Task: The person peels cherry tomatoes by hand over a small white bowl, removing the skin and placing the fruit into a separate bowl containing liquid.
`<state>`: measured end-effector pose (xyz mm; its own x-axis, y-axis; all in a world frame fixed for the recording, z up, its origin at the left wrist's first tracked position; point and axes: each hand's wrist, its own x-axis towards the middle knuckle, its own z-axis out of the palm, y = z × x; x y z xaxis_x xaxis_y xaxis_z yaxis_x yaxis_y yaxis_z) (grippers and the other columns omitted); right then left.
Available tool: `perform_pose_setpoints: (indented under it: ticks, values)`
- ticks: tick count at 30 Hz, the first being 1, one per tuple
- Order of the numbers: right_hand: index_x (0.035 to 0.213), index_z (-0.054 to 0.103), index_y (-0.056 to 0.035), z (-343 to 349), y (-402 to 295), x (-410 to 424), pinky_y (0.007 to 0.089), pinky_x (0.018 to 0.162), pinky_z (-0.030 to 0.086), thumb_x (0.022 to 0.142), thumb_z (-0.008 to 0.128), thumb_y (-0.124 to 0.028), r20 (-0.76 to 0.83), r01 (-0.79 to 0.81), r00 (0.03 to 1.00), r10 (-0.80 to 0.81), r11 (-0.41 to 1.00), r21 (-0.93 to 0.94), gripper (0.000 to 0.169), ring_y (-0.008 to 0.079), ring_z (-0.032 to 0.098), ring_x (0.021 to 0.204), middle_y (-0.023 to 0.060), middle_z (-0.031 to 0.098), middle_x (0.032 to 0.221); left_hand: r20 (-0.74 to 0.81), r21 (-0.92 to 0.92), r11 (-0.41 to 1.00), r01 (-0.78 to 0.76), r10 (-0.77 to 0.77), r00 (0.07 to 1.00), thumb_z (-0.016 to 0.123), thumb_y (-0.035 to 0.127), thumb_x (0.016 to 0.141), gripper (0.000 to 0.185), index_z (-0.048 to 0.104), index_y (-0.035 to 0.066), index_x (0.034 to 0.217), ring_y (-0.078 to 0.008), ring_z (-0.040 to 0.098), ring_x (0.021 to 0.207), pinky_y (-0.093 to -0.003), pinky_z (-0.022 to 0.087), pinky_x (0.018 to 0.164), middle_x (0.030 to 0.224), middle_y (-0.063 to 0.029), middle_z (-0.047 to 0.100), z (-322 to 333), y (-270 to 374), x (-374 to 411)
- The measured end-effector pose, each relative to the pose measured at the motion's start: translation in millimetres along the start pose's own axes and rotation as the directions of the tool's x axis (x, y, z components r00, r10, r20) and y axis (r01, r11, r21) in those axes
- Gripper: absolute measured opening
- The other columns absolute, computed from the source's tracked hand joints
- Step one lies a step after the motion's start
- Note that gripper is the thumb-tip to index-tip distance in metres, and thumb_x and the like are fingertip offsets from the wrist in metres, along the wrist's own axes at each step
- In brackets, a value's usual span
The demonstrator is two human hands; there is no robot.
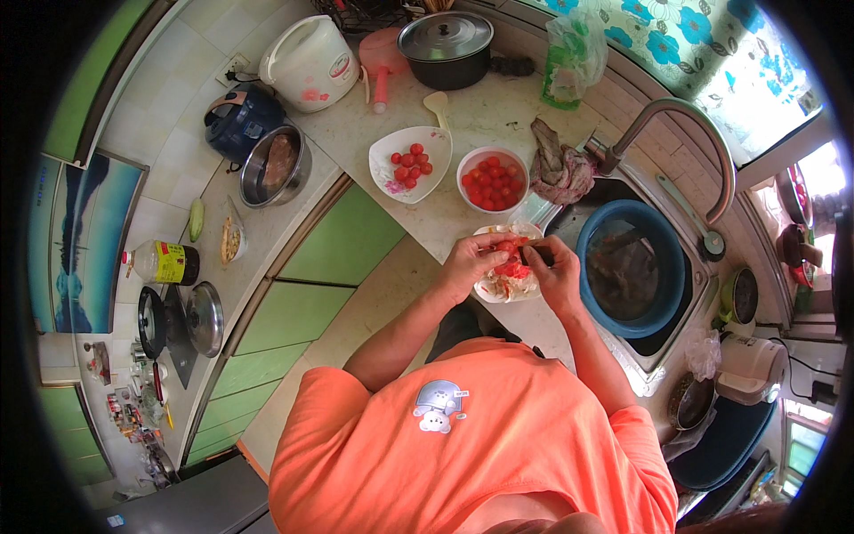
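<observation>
My left hand [472, 261] pinches a small red tomato [507, 247] between thumb and fingers. Close beside it, my right hand [557, 272] grips a small tool with a dark handle [546, 255]; its working end is hidden, so I cannot tell what kind it is. Both hands meet over a white dish [492, 294] with red scraps and pale peelings. Just behind stands a white bowl [465, 162] of cherry tomatoes [492, 181]. To its left, a flower-patterned white dish [380, 152] carries several more cherry tomatoes [407, 160].
At right, a blue basin [587, 294] of murky water sits in the steel sink [690, 314], under a curved faucet [697, 107]. A crumpled cloth [564, 172] lies by the faucet base. Left of the dishes are a lidded pot [446, 63], a white rice cooker [310, 67] and a steel bowl [293, 180] holding meat.
</observation>
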<state>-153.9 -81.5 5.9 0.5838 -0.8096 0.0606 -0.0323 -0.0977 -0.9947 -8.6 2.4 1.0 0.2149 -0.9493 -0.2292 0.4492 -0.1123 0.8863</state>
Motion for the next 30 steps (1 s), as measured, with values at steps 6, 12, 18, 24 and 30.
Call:
perform_pose_setpoints:
  ticks: [6, 12, 18, 24, 30]
  values:
    - [0.082, 0.057, 0.0020, -4, 21, 5, 0.0198, 0.057, 0.043, 0.081, 0.060, -0.006, -0.052, -0.013, 0.999, 0.009, 0.998, -0.065, 0.008, 0.0053, 0.052, 0.064, 0.0028, 0.059, 0.070, 0.079, -0.166, 0.984, 0.060, -0.047, 0.996, 0.056, 0.004, 0.081, 0.033, 0.052, -0.002, 0.112, -0.0126, 0.058, 0.089, -0.0247, 0.048, 0.082, 0.099, -0.0075, 0.059, -6, -2, 0]
    - [0.082, 0.057, 0.0020, -5, 41, 2, 0.0206, 0.059, 0.043, 0.081, 0.060, -0.004, -0.038, -0.075, 0.997, 0.072, 0.994, -0.082, 0.007, 0.0063, 0.052, 0.065, 0.0041, 0.059, 0.070, 0.033, -0.135, 0.988, 0.073, -0.069, 0.997, 0.058, 0.004, 0.080, 0.029, 0.053, -0.002, 0.108, -0.0125, 0.058, 0.089, -0.0247, 0.048, 0.081, 0.098, -0.0064, 0.059, -14, -8, 1]
    - [0.084, 0.058, 0.0031, 4, 1, -4, 0.0238, 0.063, 0.047, 0.076, 0.062, 0.001, 0.095, 0.050, 0.994, -0.056, 0.997, 0.060, 0.009, 0.0123, 0.058, 0.071, 0.0081, 0.061, 0.078, -0.011, 0.137, 0.990, -0.032, 0.034, 0.999, 0.059, 0.005, 0.080, 0.028, 0.054, -0.003, 0.107, -0.0121, 0.057, 0.088, -0.0233, 0.047, 0.080, 0.099, -0.0078, 0.059, -18, -7, 0]
    - [0.083, 0.058, 0.0016, 7, -10, -4, 0.0314, 0.067, 0.048, 0.070, 0.063, 0.002, 0.145, 0.296, 0.952, -0.269, 0.928, -0.227, 0.014, 0.0258, 0.058, 0.077, 0.0117, 0.060, 0.084, -0.002, 0.295, 0.954, -0.055, 0.058, 0.998, 0.059, 0.001, 0.080, 0.029, 0.053, -0.005, 0.108, -0.0113, 0.056, 0.090, -0.0232, 0.047, 0.080, 0.101, -0.0087, 0.059, -12, -2, -3]
    - [0.081, 0.057, 0.0013, 7, -15, -2, 0.0364, 0.070, 0.045, 0.069, 0.062, 0.000, 0.198, 0.401, 0.915, -0.351, 0.845, -0.355, 0.013, 0.0314, 0.056, 0.078, 0.0135, 0.059, 0.083, -0.008, 0.446, 0.887, -0.114, 0.132, 0.991, 0.058, 0.000, 0.080, 0.028, 0.054, -0.006, 0.107, -0.0106, 0.057, 0.087, -0.0230, 0.048, 0.078, 0.100, -0.0096, 0.060, -9, -1, -3]
